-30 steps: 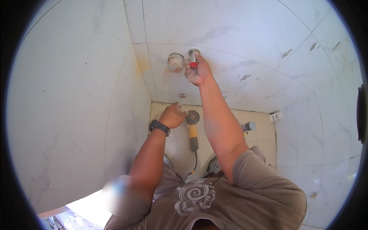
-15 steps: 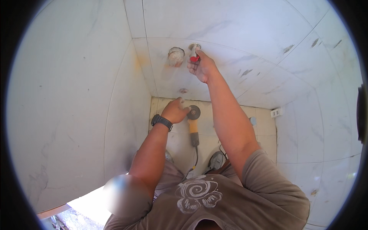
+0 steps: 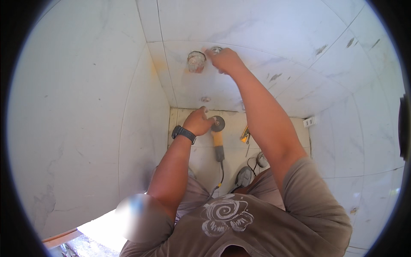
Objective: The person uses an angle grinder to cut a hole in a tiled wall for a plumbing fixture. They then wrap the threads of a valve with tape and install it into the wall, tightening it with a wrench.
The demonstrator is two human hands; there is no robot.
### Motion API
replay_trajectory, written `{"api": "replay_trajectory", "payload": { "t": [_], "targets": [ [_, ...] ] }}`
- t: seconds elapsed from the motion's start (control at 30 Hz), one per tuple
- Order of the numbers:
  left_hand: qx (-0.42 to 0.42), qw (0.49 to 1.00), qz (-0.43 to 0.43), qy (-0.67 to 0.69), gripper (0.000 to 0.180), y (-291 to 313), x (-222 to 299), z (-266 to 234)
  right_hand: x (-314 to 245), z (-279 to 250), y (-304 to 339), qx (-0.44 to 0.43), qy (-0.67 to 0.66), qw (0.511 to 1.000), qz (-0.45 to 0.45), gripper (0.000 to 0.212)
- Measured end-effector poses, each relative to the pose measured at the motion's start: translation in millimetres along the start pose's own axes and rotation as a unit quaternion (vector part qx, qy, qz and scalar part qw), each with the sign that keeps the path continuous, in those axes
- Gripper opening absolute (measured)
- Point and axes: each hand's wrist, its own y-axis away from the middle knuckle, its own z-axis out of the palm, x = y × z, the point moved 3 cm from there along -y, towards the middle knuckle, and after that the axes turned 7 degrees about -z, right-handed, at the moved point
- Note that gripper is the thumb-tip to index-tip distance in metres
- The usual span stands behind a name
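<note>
To the right of the hole (image 3: 196,62), across a narrow strip of wall, sat the metal fitting (image 3: 217,50), its round rim partly showing. The right hand (image 3: 225,61) covered the rest, fingers bent; whether they gripped or merely touched it, I could not tell. Wall (image 3: 291,38) stretched broadly to the hole's right, beyond the fitting. Below the hole was the left hand (image 3: 200,121), thumb apart from curled fingers; whether it held anything, I could not tell. Below and right of the hole lay the grinder (image 3: 218,143), its disc's edge close to that thumb. The wall corner (image 3: 166,83) bounded the hole's left side.
</note>
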Motion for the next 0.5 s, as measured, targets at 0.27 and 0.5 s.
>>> {"api": "replay_trajectory", "payload": {
  "t": [0.27, 0.5],
  "targets": [
    [0.004, 1.0, -0.003, 0.002, 0.063, 0.0, -2.8, 3.1, 35.8, 53.0, -18.2, -0.045, -0.586, 0.789, 0.179, 0.044],
    [0.005, 1.0, -0.008, 0.006, 0.059, 0.0, -3.9, 0.2, 33.5, 34.4, -11.6, -0.012, -0.327, 0.936, 0.129, 0.041]
  ]
}}
